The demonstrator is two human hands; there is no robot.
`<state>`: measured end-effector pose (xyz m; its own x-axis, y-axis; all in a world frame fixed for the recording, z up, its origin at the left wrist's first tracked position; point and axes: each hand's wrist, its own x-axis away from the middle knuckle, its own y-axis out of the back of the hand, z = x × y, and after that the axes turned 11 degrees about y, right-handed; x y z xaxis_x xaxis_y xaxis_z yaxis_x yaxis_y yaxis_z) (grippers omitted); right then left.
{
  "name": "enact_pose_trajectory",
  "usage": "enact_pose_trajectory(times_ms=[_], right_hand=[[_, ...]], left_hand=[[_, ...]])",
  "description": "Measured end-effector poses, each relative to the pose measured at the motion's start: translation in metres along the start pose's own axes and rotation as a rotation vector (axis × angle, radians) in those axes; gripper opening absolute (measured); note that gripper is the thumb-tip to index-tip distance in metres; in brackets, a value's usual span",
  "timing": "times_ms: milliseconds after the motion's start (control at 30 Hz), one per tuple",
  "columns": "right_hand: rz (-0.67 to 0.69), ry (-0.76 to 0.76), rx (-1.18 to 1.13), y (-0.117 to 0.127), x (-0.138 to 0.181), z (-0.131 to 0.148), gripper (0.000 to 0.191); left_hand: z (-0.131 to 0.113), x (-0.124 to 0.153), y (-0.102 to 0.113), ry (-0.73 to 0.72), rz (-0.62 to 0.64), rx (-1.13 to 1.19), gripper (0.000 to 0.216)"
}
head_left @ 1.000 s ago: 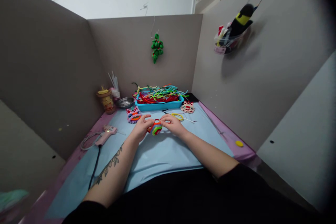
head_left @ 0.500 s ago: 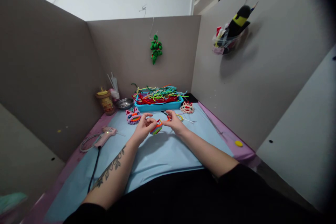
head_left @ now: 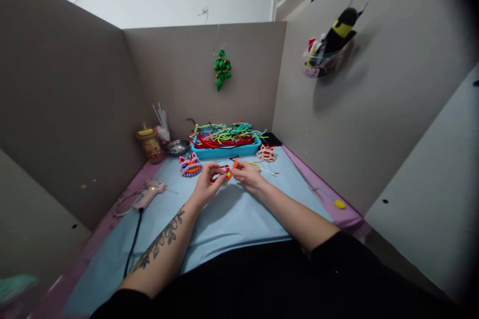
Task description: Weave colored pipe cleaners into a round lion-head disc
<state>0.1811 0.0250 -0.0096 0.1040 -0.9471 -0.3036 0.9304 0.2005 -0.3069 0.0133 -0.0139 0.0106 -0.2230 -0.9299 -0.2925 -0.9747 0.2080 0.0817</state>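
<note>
My left hand (head_left: 208, 179) is closed on a small multicoloured chenille-stem piece (head_left: 227, 175), with red, orange and green showing; my fingers cover most of it. My right hand (head_left: 247, 175) pinches an orange chenille stem (head_left: 235, 163) against the right side of that piece. Both hands are held close together above the blue cloth. Just behind my left hand sits a purple and orange chenille animal head (head_left: 190, 165). A pale pink and red chenille head (head_left: 266, 153) lies beyond my right hand, and a yellow ring-shaped thing (head_left: 256, 166) is partly hidden by it.
A blue tray (head_left: 228, 151) heaped with coloured chenille stems stands at the back. To the left are a pink glue gun (head_left: 150, 194) with its cord, a metal bowl (head_left: 178, 147) and a brown cup (head_left: 151, 147). A yellow disc (head_left: 340, 204) lies right. Partition walls enclose the table.
The multicoloured piece has turned in my left hand, so less of its striped side shows. My right hand has brought the orange stem up against it.
</note>
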Motion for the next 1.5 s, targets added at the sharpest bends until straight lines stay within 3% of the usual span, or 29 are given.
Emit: enact_pose_trajectory(times_ms=[133,267,500,767,933,1133,1267,1400,1500], right_hand=[[0.068,-0.162,-0.23,-0.006,0.007,0.018,0.046],[0.213,-0.188,-0.311,-0.009,0.012,0.027,0.042],[-0.002,-0.009,-0.011,-0.014,0.012,0.016,0.041],[-0.016,0.227,0.345,-0.009,0.007,-0.005,0.039],[-0.005,0.251,0.42,-0.004,0.006,-0.008,0.043],[0.031,0.223,0.385,-0.008,0.008,-0.003,0.041],[0.055,0.207,0.394,-0.007,0.008,0.001,0.037],[-0.079,0.44,0.675,0.005,0.006,0.012,0.031],[0.014,0.656,0.916,0.017,0.005,0.02,0.035]], left_hand=[[-0.003,-0.002,0.0,0.016,0.018,0.099,0.038],[-0.002,-0.003,0.001,0.054,0.028,0.114,0.031],[0.01,-0.008,0.004,0.024,-0.028,-0.083,0.021],[0.012,-0.01,0.006,0.112,-0.081,-0.247,0.014],[0.015,-0.013,0.008,0.035,-0.066,-0.37,0.008],[0.016,-0.012,0.008,-0.101,-0.022,-0.554,0.015],[0.014,-0.011,0.006,-0.101,-0.03,-0.564,0.02],[0.014,-0.012,0.007,-0.025,-0.022,-0.541,0.019],[0.013,-0.011,0.009,0.024,0.059,-0.554,0.02]])
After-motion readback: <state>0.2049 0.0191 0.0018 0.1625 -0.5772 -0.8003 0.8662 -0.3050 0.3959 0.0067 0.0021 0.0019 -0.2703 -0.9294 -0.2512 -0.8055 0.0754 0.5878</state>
